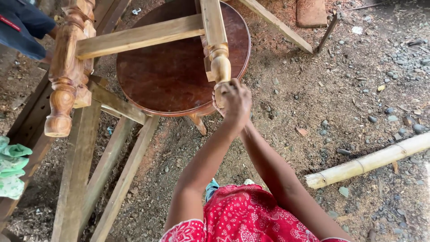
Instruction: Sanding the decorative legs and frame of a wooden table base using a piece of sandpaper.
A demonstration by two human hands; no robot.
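Two hands: both meet at one spot; the left hand [236,102] is on top, closed in a fist around the foot of a turned leg [219,67]; the right hand is hidden beneath the left, so I cannot tell whether it is spread or closed
Turned leg: pale, unfinished wood with rounded beads, its foot end inside the fist; it runs away from the hand toward the top of the view, where it joins a flat rail [139,36]
Round table top [172,74]: dark reddish-brown, glossy, lying just beyond and to the left of the hand, under the leg and rail
Second leg [67,76]: well to the left of the hand, same turned shape, reddish-tan, its foot pointing toward the viewer
Stand: plain timber slats [89,170] slant below and left of the hand, carrying the table
Ground [313,112]: bare packed earth with wood dust, scattered grey pebbles and small chips, spreading right of the hand
Bamboo pole [371,160]: pale, lying on the ground well right of the forearms
Plank [275,23]: beyond the hand, slanting across the dirt
Green cloth [11,168]: far left edge, bunched
Dark blue sleeve [22,22]: another person's, upper left corner
Clothing: red patterned fabric [246,217] below the forearms
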